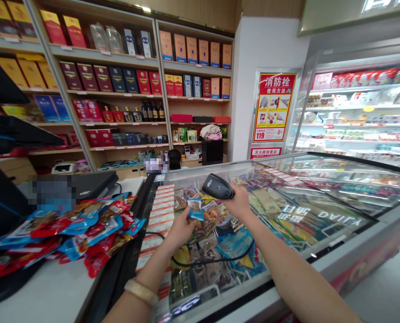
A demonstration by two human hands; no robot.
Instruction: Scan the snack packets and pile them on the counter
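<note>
My left hand (180, 229) pinches a small blue snack packet (195, 209) above the glass top of a chest freezer (324, 264). In my right hand (239, 202) is a black barcode scanner (217, 185), gripped by its handle, its head up and to the left over the packet. The scanner's black cable (216, 260) loops down across the glass and back toward the counter. To the left of my left hand, a heap of red and blue snack packets (92, 224) lies on the white counter (61, 287).
Price labels (159, 220) line the freezer's left side. Behind stand shelves of boxed bottles (115, 80) and, at right, a lit refrigerated display (358, 107). A person's head (174, 159) shows beyond the freezer. Dark checkout equipment (4, 134) stands at far left.
</note>
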